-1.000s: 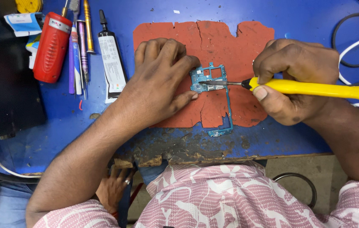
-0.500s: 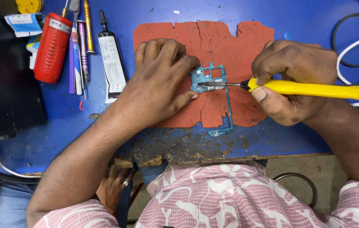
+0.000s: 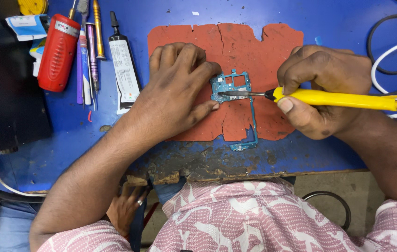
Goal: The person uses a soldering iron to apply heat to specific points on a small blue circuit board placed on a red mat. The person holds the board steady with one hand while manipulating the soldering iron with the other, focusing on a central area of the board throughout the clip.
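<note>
A small blue-green circuit board [image 3: 234,87] with a thin arm running down to the bench edge lies on a worn red mat [image 3: 236,46]. My left hand [image 3: 175,91] rests flat on the mat and pins the board's left edge with its fingertips. My right hand [image 3: 324,91] grips a yellow-handled soldering iron [image 3: 348,99]. The iron's metal tip touches the top part of the board.
On the blue bench [image 3: 338,23], left of the mat, lie a black-capped glue tube [image 3: 124,70], several screwdrivers [image 3: 89,56] and a red canister [image 3: 58,51]. Black and white cables [image 3: 390,51] curl at the right. Another person's hands [image 3: 126,210] show below the bench.
The iron and my right hand shifted very slightly; the tip stays on the board. My left hand has not moved.
</note>
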